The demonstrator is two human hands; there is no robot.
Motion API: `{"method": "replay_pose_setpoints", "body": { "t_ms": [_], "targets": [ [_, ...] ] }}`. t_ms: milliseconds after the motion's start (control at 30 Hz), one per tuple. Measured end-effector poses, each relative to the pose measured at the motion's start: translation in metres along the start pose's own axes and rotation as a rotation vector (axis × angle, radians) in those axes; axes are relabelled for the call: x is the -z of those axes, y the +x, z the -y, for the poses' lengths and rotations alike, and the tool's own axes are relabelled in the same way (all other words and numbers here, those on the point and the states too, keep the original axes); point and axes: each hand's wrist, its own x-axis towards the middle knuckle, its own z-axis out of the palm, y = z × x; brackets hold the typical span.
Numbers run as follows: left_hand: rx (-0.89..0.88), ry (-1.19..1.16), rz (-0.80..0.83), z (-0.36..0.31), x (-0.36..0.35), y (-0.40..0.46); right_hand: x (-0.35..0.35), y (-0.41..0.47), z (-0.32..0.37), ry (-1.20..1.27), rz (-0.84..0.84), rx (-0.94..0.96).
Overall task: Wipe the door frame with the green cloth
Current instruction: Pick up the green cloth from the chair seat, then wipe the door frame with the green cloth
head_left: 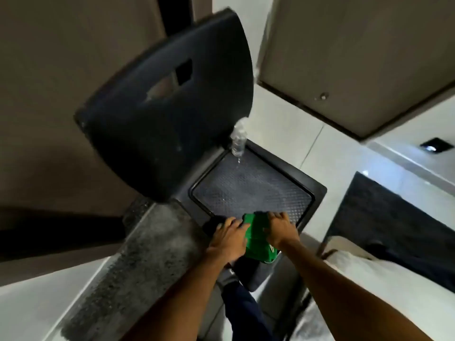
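The green cloth (256,239) lies folded on the near edge of a black chair seat (251,190). My left hand (227,236) holds its left side, fingers curled onto the fabric. My right hand (279,228) presses down on its right side, fingers spread over the top. Part of the cloth hangs over the seat's front edge. The brown door frame (307,92) runs along the upper right beside the door; a darker door and frame fill the left side.
The chair's black backrest (167,107) rises at the centre left. A clear spray bottle (238,140) stands at the seat's far corner. A speckled granite threshold (138,254) crosses the floor at the left. A dark mat (398,225) lies at the right. My leg (243,308) is below.
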Motion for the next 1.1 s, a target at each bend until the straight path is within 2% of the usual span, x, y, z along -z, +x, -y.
{"method": "replay_pose_setpoints", "body": {
  "t_ms": [100,167,300,433,533,633,700,767,833,933,1000,1100],
  "targets": [
    [0.045,-0.123,0.122,-0.009,-0.024,0.023,-0.019,0.015,-0.005,-0.045,-0.033,0.002],
    [0.092,-0.193,0.133,-0.013,-0.032,0.029,-0.023,0.019,-0.004,-0.081,-0.071,-0.002],
    [0.211,-0.172,-0.026,-0.006,-0.029,0.025,-0.022,0.014,-0.002,-0.079,-0.059,0.012],
    [0.183,-0.048,-0.133,0.012,-0.01,0.005,-0.015,0.0,0.004,0.075,-0.043,0.132],
    [0.139,-0.139,-0.107,0.027,0.003,-0.016,-0.009,-0.013,0.02,0.146,-0.055,0.224],
    [0.128,-0.229,-0.19,0.052,0.018,-0.05,-0.004,-0.027,0.054,0.221,-0.042,0.327],
    [0.168,-0.287,-0.239,0.069,0.029,-0.073,0.002,-0.034,0.078,0.416,0.016,0.314],
    [0.248,-0.366,-0.311,0.092,0.04,-0.11,0.01,-0.047,0.116,0.581,0.088,0.325],
    [0.312,-0.43,-0.426,0.106,0.049,-0.142,0.017,-0.055,0.148,0.667,0.083,0.373],
    [0.371,-0.521,-0.657,0.117,0.067,-0.194,0.027,-0.074,0.201,0.78,-0.009,0.485],
    [0.41,-0.49,-0.84,0.128,0.089,-0.245,0.036,-0.102,0.256,0.794,-0.103,0.586],
    [0.331,-0.383,-1.085,0.14,0.121,-0.309,0.061,-0.15,0.33,0.728,-0.265,0.755]
  ]
}}
